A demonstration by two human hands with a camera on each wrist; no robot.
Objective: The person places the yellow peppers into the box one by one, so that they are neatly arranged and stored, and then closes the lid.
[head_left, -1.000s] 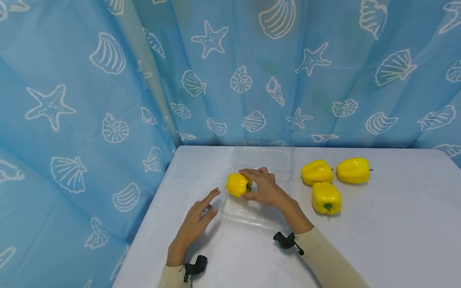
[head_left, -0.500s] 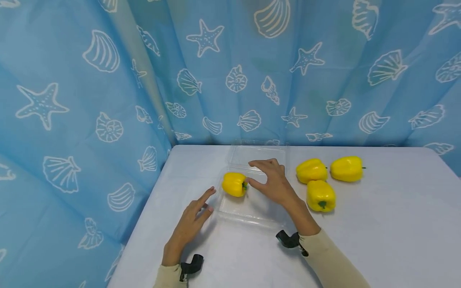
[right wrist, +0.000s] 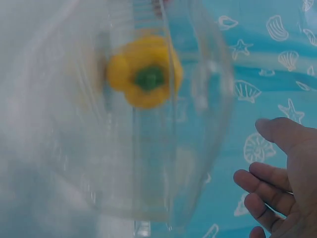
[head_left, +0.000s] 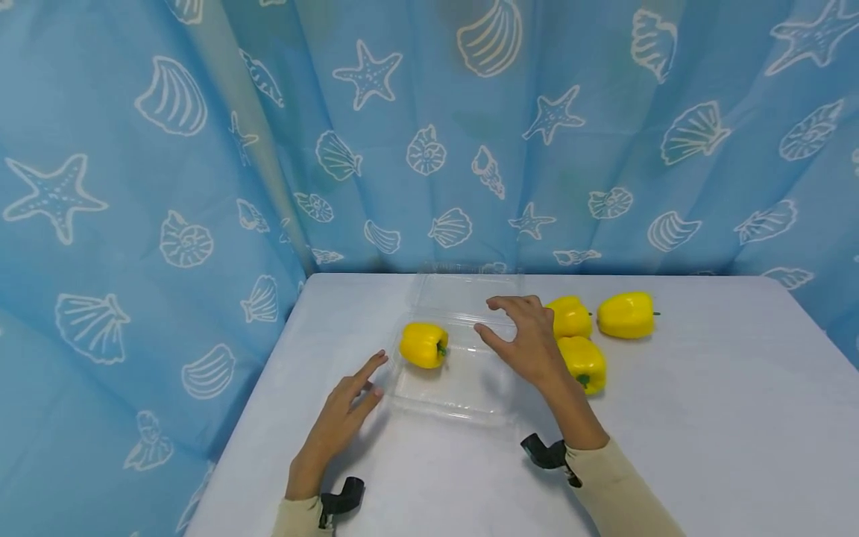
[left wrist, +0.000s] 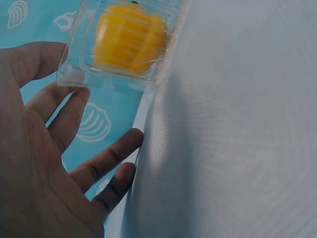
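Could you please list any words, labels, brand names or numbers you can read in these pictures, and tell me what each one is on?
There is no readable text in any view.
The blue curtain carries only white shell and starfish drawings.
The clear plastic container shows no label.
The yellow pepper inside it and the three peppers beside it have no stickers that show.
The white table is unmarked.

**Hidden and blurred parts**

The right hand [head_left: 526,339] covers the near-left sides of two yellow peppers [head_left: 582,362] on the tabletop. The right wrist view is motion-blurred, smearing the clear container [right wrist: 148,124]. The left wrist view crops the left hand [left wrist: 44,163].
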